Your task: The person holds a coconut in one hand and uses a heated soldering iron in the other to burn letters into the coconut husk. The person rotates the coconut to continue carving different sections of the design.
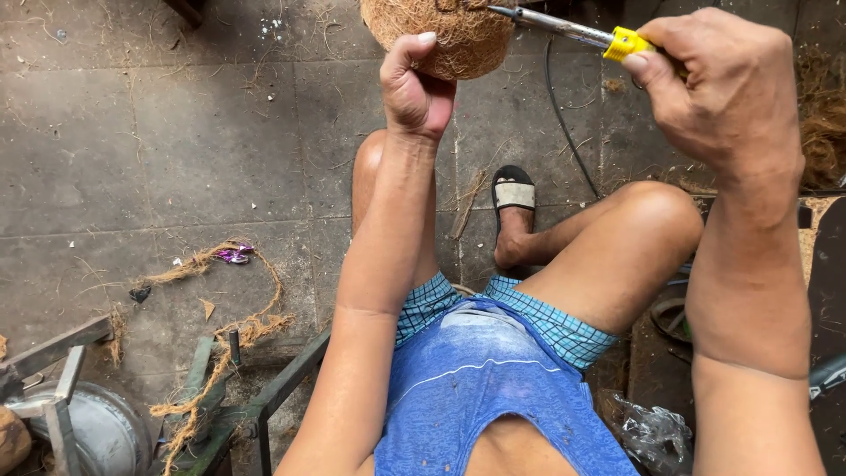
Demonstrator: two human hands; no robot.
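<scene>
Brown and hairy, the round coconut husk [441,35] sits clamped in the left hand [414,88] from below, so it stays steady. The right hand [727,84] is fisted around a yellow-collared metal-tipped tool [573,31], tip touching the husk's top edge.

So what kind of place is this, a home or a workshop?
Probably a small, informal workshop for coconut craft. The left hand holds a coconut, the right hand a corded tool. Fibre scraps litter the concrete floor, and metal frames stand nearby.
</scene>
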